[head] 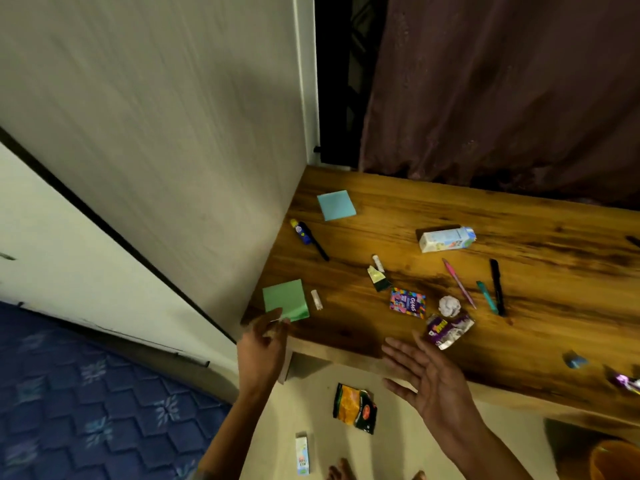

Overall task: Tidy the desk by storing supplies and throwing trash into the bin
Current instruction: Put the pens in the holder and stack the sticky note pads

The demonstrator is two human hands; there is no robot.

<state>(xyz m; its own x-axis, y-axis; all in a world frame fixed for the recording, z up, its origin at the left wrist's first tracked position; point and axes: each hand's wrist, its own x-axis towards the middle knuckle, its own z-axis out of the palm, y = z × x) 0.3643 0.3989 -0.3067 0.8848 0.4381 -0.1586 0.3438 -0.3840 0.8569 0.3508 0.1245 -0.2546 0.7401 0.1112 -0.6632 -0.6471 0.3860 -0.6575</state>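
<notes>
The wooden desk (381, 327) is strewn with supplies and trash. My left hand (265, 341) pinches the near corner of a green sticky-note pad (285, 299) at the desk's near left corner. My right hand (426, 372) hovers open, palm up, over the front edge, just short of a purple wrapper (448, 330). Beside the wrapper lie a crumpled paper ball (449, 305) and a colourful candy box (407, 302). Further back are a blue sticky-note pad (336, 204), a glue stick (300, 231), a black pen (317, 243) and a small carton (446, 239).
A pink pen (459, 282), a teal pen (486, 296) and a black marker (497, 285) lie to the right. On the floor are an orange snack bag (355, 407) and a small carton (302, 453). An orange bin (614, 460) stands at the bottom right. A wardrobe panel borders the desk's left side.
</notes>
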